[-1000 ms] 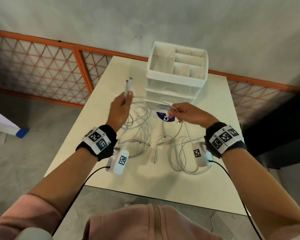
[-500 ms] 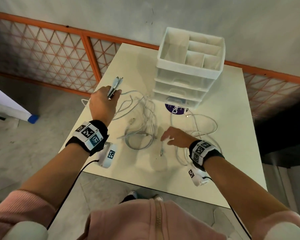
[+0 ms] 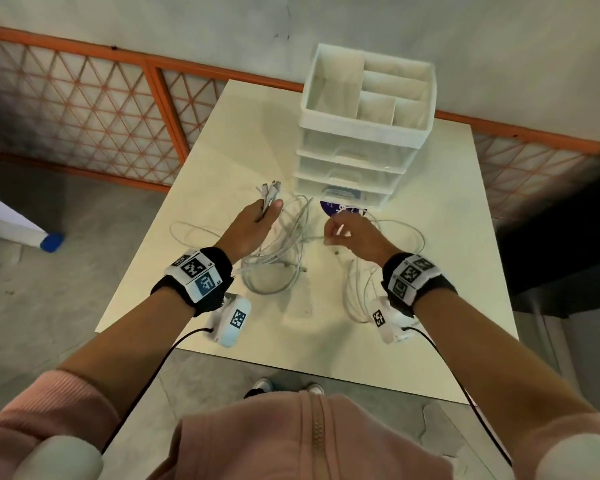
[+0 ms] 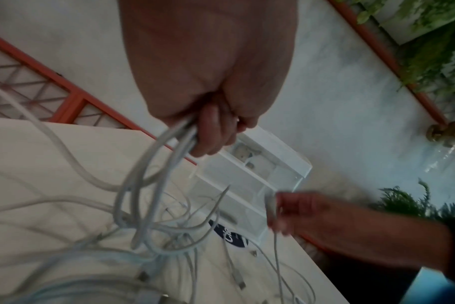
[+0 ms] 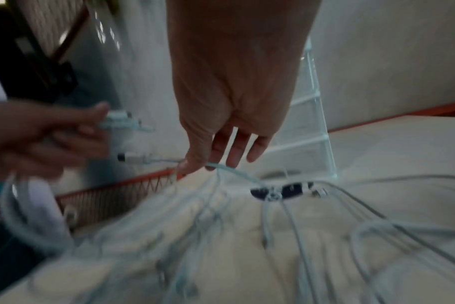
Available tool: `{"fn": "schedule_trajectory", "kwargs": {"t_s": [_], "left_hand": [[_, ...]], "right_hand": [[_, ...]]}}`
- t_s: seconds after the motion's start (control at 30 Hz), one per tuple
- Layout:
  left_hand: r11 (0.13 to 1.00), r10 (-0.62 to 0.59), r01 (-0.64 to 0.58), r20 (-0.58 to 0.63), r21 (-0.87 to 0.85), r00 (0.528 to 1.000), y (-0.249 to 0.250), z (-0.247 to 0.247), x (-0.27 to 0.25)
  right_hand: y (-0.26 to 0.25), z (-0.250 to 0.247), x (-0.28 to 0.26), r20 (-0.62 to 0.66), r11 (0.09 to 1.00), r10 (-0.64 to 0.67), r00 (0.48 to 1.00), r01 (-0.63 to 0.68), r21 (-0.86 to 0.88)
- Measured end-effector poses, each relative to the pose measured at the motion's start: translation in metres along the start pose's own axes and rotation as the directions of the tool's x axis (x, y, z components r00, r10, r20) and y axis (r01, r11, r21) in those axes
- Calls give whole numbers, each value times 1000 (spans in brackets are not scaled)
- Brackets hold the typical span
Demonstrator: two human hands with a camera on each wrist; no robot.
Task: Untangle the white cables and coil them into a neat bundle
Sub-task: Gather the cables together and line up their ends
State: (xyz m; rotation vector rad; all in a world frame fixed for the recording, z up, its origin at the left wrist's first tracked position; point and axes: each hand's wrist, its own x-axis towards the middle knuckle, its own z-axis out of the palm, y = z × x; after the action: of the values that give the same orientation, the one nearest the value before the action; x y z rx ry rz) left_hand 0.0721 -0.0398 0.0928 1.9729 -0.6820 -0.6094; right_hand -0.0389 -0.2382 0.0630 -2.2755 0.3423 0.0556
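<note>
Several white cables [image 3: 278, 261] lie tangled in loops on the cream table [image 3: 222, 133]. My left hand [image 3: 257, 220] is lifted above the table and grips a bunch of cable ends [image 3: 269, 194], whose plugs stick out past the thumb; the strands [image 4: 153, 164] hang down from the fist. My right hand [image 3: 347, 233], to the right of it, pinches one cable [image 5: 221, 166] between thumb and forefinger, with its plug end [image 5: 133, 158] pointing toward my left hand [image 5: 52, 131]. More loops [image 3: 361, 292] lie under my right wrist.
A white drawer organiser [image 3: 364, 123] with open top compartments stands at the back of the table. A dark blue round label [image 3: 329, 207] lies at its foot. An orange lattice railing [image 3: 84, 109] runs behind and left of the table.
My right hand rose from the table at the front and now pinches a cable near my left hand. My left hand still grips the bunch of ends and moved right.
</note>
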Motion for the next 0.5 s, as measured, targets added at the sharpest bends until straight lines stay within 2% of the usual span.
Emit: {"fn": "schedule_trajectory", "kwargs": {"t_s": [0.1, 0.2, 0.4, 0.5], "left_hand": [[992, -7, 18, 87, -124, 996, 9, 18, 2], [977, -49, 72, 118, -202, 992, 16, 34, 4], [956, -52, 45, -19, -289, 998, 27, 48, 11], [964, -28, -3, -114, -266, 993, 27, 48, 16]], "right_hand": [[-28, -17, 8, -49, 979, -1, 999, 11, 204], [-47, -21, 13, -77, 938, 16, 997, 12, 346], [-59, -14, 9, -57, 909, 69, 996, -39, 415], [-59, -12, 2, -27, 871, 80, 996, -57, 488]]}}
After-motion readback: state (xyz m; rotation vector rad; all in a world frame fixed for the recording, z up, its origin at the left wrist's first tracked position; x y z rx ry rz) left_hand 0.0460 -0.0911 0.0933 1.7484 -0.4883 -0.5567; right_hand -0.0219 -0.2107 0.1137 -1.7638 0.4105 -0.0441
